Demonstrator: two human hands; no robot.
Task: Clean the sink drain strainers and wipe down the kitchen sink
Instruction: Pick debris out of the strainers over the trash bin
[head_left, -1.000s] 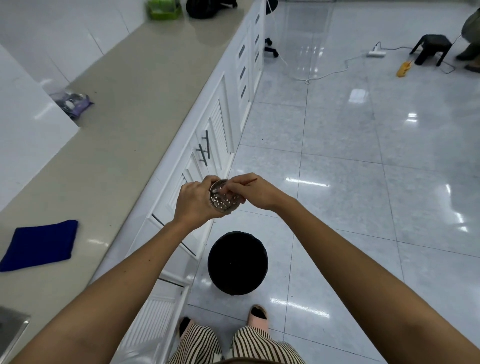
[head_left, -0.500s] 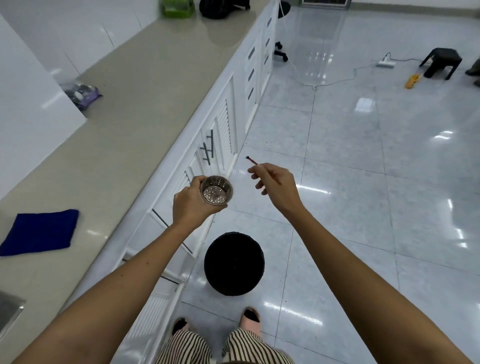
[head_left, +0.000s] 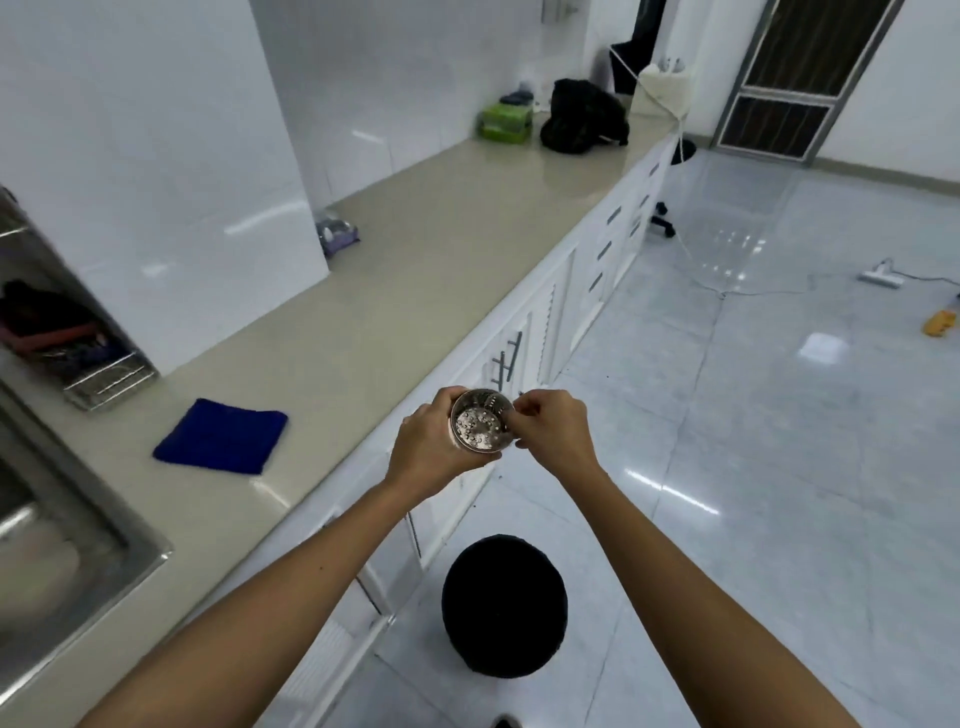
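Steel strainer (head_left: 480, 423) held over black bin (head_left: 501, 605) beside table (head_left: 363, 322), mouth tilted up toward camera, left hand (head_left: 423, 447) fingers clamped round it, right hand (head_left: 553, 431) fingers bunched at rim, hold unclear.

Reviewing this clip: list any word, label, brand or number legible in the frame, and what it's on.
No text can be read.
Green box at the far end of the counter: print too blurred.
Purple packet: too blurred.
Strainer in the left hand: bare metal, no marking shows.
Thin stick in the right hand: too small to tell.
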